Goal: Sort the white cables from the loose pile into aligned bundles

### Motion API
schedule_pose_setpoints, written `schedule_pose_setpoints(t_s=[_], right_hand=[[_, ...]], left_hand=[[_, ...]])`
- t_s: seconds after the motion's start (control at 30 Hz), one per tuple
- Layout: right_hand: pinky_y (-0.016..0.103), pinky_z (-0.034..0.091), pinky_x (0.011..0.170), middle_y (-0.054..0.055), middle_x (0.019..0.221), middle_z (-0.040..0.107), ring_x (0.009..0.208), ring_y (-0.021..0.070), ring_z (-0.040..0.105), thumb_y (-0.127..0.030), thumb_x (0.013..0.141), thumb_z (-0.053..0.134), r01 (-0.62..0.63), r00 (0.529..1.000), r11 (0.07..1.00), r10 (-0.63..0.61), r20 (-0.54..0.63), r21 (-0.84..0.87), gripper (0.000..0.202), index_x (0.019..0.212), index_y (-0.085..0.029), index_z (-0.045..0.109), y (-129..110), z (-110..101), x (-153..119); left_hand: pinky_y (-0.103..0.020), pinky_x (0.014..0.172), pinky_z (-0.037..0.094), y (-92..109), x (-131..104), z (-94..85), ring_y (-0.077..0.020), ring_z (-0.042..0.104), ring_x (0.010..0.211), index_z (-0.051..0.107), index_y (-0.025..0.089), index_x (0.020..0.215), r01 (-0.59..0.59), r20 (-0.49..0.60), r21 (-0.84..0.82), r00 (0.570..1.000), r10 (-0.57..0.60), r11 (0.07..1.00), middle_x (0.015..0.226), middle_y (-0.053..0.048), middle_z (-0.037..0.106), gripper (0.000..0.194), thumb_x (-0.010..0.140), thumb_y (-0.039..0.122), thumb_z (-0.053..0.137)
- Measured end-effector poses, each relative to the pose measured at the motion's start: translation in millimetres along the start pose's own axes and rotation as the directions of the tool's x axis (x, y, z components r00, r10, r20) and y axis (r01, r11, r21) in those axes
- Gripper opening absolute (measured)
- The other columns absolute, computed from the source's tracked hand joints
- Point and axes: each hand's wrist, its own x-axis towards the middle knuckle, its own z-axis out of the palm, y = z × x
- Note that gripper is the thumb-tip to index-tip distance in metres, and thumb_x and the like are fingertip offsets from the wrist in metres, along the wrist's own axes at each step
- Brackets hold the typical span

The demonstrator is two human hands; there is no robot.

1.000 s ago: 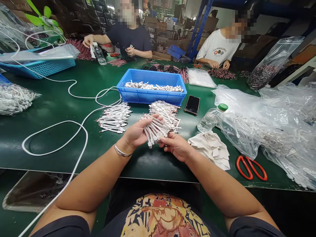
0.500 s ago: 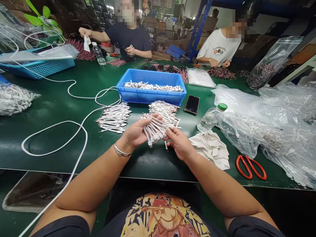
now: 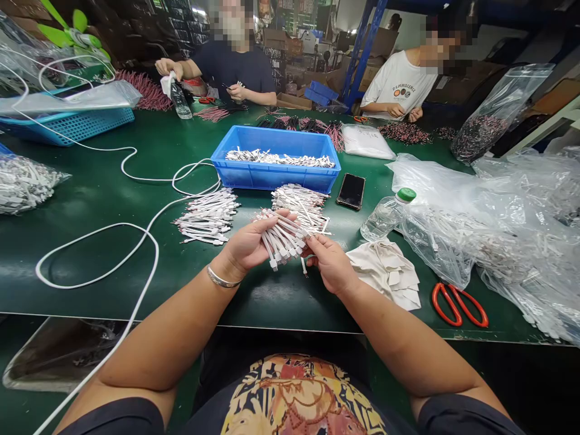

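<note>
A bundle of short white connector cables (image 3: 281,241) lies across the palm of my left hand (image 3: 247,246), whose thumb is closed over it. At the bundle's right edge, my right hand (image 3: 334,264) pinches a white cable between thumb and fingers. Below those fingertips hangs a thin cable end with dark tips. Just beyond my hands, one pile of similar white cables (image 3: 206,219) lies to the left and a second pile (image 3: 301,199) to the right. Behind both piles stands a blue plastic bin (image 3: 276,179) with many small white pieces inside.
Right of my hands are a cloth (image 3: 385,272), red-handled scissors (image 3: 460,305), a clear bottle (image 3: 383,219), a phone (image 3: 351,191) and plastic bags of white cables (image 3: 512,254). A long white cord (image 3: 97,231) loops across the left. Two people sit across the green table (image 3: 90,199).
My hands keep almost the same grip on the cables. Across the table, a co-worker's hand with a white cloth has moved right, to the top of a bottle. The view has shifted slightly.
</note>
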Motion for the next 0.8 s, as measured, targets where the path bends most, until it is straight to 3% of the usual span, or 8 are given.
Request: schedule_pose_setpoints(t_s=[0.17,0.33,0.53,0.8], right_hand=[[0.022,0.037,0.050,0.004,0.086,0.060,0.071,0.0128,0.052,-0.052,0.077,0.057,0.049,0.998,0.997,-0.052,-0.045,-0.064,0.035,0.086,-0.018,0.063,3.2,-2.0,1.7],[0.021,0.039,0.052,0.003,0.085,0.060,0.073,0.0133,0.052,-0.051,0.080,0.053,0.092,0.994,0.987,-0.099,-0.044,-0.132,0.037,0.090,-0.017,0.066,3.9,-3.3,2.4],[0.021,0.039,0.051,0.004,0.089,0.061,0.075,0.0132,0.051,-0.044,0.079,0.054,0.077,0.997,0.995,-0.078,-0.018,-0.061,0.032,0.091,-0.017,0.067,1.5,-2.8,1.8],[0.021,0.039,0.050,0.003,0.080,0.062,0.071,0.0135,0.052,-0.044,0.077,0.055,0.075,0.994,0.997,-0.072,-0.076,0.034,0.030,0.085,-0.017,0.064,1.7,-2.5,3.3]], left_hand=[[-0.046,0.089,0.048,-0.3,0.6,-1.4,-0.0232,0.065,0.091,0.063,0.012,0.096,0.000,-0.001,-0.004,1.000,0.000,1.000,0.101,-0.010,0.068,0.020,0.084,0.012,0.048],[-0.046,0.087,0.049,-0.7,0.9,-2.3,-0.0220,0.066,0.087,0.062,0.011,0.096,-0.001,-0.013,0.005,1.000,0.001,1.000,0.098,-0.010,0.069,0.019,0.083,0.013,0.049],[-0.045,0.089,0.047,-2.2,2.3,-2.7,-0.0223,0.066,0.088,0.061,0.011,0.097,0.016,0.002,0.028,1.000,-0.016,0.999,0.097,-0.011,0.068,0.018,0.083,0.012,0.049],[-0.044,0.090,0.047,-3.7,1.2,-2.5,-0.0214,0.066,0.087,0.060,0.011,0.098,0.036,0.014,0.052,0.999,-0.037,0.998,0.095,-0.010,0.069,0.019,0.083,0.011,0.049]])
